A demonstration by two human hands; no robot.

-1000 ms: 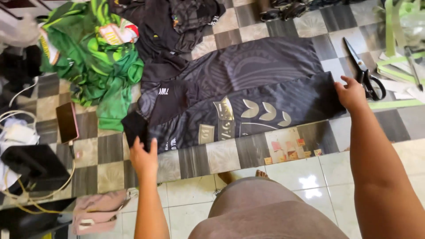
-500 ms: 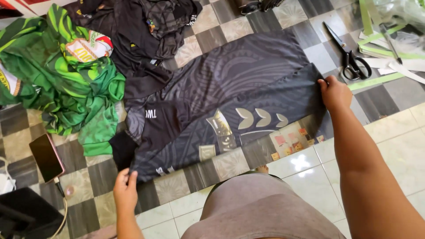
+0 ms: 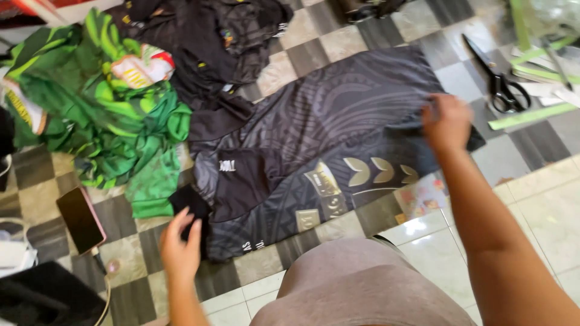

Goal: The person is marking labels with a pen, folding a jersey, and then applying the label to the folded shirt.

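Black patterned jersey (image 3: pixel 314 151) spread flat on the checkered tile floor (image 3: pixel 338 42), centre of frame.
Your right hand (image 3: pixel 446 122) pinches the jersey's right edge; your left hand (image 3: pixel 179 246) grips its dark lower-left corner. Green garments (image 3: pixel 103 115) lie upper left, scissors (image 3: pixel 498 78) upper right, phone (image 3: pixel 80 218) lower left.

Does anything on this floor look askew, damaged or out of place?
Nothing looks damaged or spilled. The dark patterned jersey lies spread at a slant across the checkered tiles, with the right hand pinching its hem and the left hand at its sleeve. The black-handled scissors lie open on the floor near it.
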